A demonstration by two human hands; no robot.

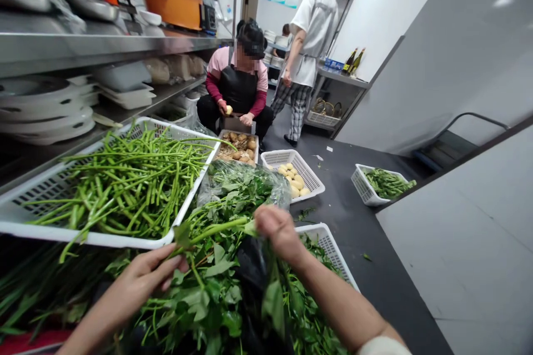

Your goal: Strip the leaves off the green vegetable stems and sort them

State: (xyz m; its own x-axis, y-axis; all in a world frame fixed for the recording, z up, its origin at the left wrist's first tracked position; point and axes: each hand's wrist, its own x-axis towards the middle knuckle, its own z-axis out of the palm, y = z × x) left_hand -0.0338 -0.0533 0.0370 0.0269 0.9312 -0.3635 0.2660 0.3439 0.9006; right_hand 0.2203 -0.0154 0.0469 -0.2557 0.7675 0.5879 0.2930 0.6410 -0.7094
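A green leafy stem (219, 228) stretches between my two hands above a heap of leafy greens (208, 294). My left hand (152, 270) pinches its left end between thumb and fingers. At the other end my right hand (280, 231) is closed around it, and leaves hang below the fist. Left of the stem, a white perforated basket (125, 240) holds a pile of cut green stems (145, 183). Under my right forearm, another white basket (333, 247) contains loose leaves.
Clear plastic bag (278, 183) lies behind the greens. Beyond it, a person (241, 77) crouches, holding a peeled potato over a box of potatoes (241, 144). Peeled potatoes fill part of a basket (314, 180). Another person (310, 39) stands behind. A metal shelf (104, 47) runs along the left.
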